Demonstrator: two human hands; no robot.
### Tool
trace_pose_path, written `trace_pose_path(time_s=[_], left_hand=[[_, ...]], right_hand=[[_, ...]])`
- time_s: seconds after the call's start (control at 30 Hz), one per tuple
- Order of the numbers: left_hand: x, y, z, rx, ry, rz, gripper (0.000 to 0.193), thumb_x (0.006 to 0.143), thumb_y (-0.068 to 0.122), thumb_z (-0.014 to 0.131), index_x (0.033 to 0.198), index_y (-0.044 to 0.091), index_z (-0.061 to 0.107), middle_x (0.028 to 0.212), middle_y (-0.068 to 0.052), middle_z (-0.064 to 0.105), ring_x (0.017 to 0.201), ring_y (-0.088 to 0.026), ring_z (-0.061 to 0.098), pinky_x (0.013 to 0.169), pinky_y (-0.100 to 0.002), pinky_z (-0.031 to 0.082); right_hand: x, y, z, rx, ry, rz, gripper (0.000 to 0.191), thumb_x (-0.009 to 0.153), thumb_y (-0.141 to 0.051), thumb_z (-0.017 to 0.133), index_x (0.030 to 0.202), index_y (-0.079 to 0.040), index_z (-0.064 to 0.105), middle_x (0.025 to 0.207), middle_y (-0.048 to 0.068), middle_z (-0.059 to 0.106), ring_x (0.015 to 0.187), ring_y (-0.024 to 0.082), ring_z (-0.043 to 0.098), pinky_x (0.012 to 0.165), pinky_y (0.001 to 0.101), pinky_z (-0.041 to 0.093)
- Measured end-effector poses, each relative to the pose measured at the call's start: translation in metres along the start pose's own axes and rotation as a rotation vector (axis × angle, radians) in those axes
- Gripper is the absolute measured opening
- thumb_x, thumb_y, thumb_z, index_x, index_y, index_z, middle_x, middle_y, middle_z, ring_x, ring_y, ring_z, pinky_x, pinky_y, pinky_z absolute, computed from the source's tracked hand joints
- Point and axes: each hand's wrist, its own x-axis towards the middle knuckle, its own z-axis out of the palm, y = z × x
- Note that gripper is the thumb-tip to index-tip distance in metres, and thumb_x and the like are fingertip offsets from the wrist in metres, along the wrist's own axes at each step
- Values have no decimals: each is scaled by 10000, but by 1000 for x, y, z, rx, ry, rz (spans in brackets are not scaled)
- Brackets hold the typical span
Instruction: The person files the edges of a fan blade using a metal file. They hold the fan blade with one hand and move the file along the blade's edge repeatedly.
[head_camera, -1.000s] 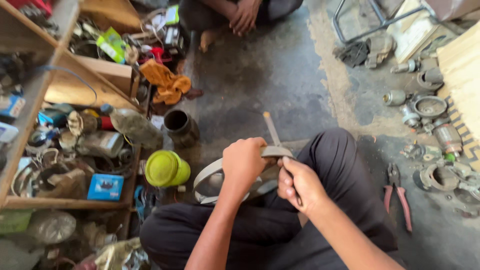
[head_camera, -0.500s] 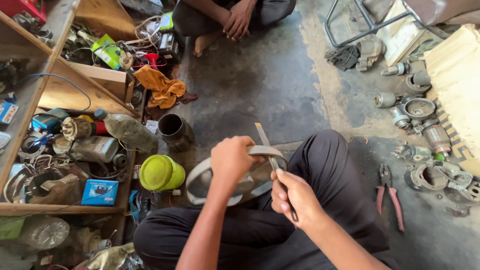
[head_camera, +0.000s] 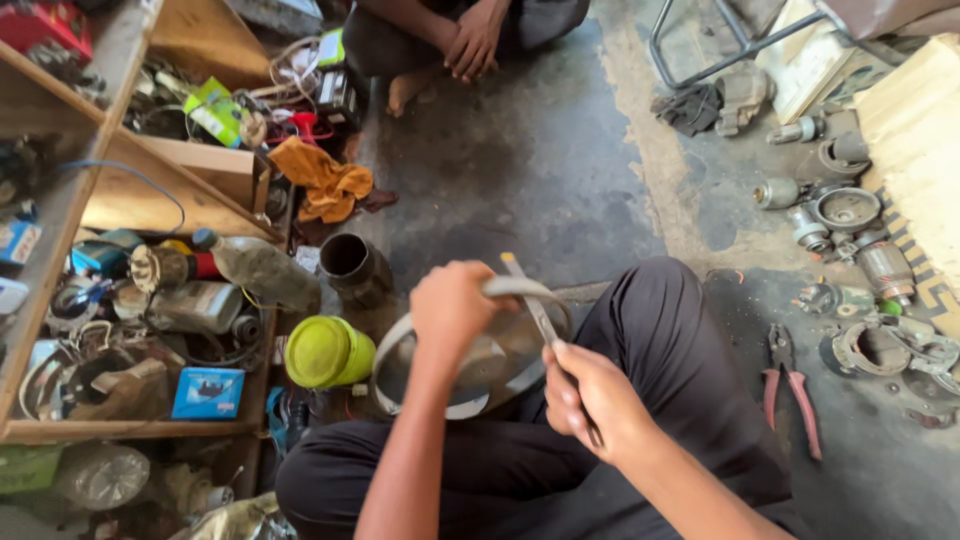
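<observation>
While the person sits cross-legged on the grey concrete floor (head_camera: 520, 170), a round, shallow metal housing with a pale grey rim (head_camera: 470, 365) is held over the lap in dark trousers. The left hand (head_camera: 452, 308) is closed over the upper edge of the rim, with the fingers curled around it. The right hand (head_camera: 590, 400) is closed around a long, flat metal tool (head_camera: 530, 300), whose tip is laid across the top of the housing, just beside the left hand; whether the tip touches the rim cannot be told. Just to the left of the housing, a lime-green plastic cap-shaped container (head_camera: 325, 352) is seen on its side, and a short black pipe section (head_camera: 352, 266) is stood a little above it. An orange crumpled cloth (head_camera: 325, 180) is laid near the open wooden shelf unit (head_camera: 180, 190), which is crowded with bottles, wires and small boxes, among them a small blue box (head_camera: 207, 392). To the right of the knee, a pair of pliers with red handles (head_camera: 790, 385) is laid on the floor, and farther right a cluster of grey metal motor parts (head_camera: 850, 230) is scattered. At the top edge, the clasped hands of a second seated person (head_camera: 472, 45) are seen, well apart from the work.
</observation>
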Motion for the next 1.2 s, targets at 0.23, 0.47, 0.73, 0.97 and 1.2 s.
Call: trace_pose_path(time_s=[0.23,0.47,0.73,0.97,1.2], left_hand=[[-14,10,9,48,73,222,365,665,459,906,913,209,810,823,-65,763,803,-301,726,713,-434,551],[4,6,-1,-18,-55,120,445,551,487,930,901,238,813,826,-54,761,825,-283,724,714,-423,554],[5,-3,11,-26,78,138,434,583,481,918,907,211,815,828,-57,769,831,-281,731,720,-425,554],[18,-19,12,-78,11,42,461,582,481,922,950,225,816,856,-52,776,848,-265,741,752,-410,561],[9,-27,13,-99,12,47,471,593,491,914,968,226,807,873,-42,780,874,-263,734,763,-417,556]], right_hand=[[21,-14,-2,-140,66,-26,251,1052,-276,419,962,-76,539,498,-9,401,326,108,316,323,285,215],[27,-4,-13,-43,-1,-19,243,1055,-262,453,964,-60,553,523,1,416,356,113,339,380,275,263],[18,1,-9,25,14,-7,224,1052,-257,451,962,-76,549,532,0,398,362,112,332,387,270,251],[-8,6,-10,14,28,20,244,1044,-277,455,958,-68,547,516,-2,383,343,116,318,375,280,254],[-6,4,-5,20,29,71,231,1017,-255,486,1059,-47,578,540,15,414,363,125,348,381,280,278]])
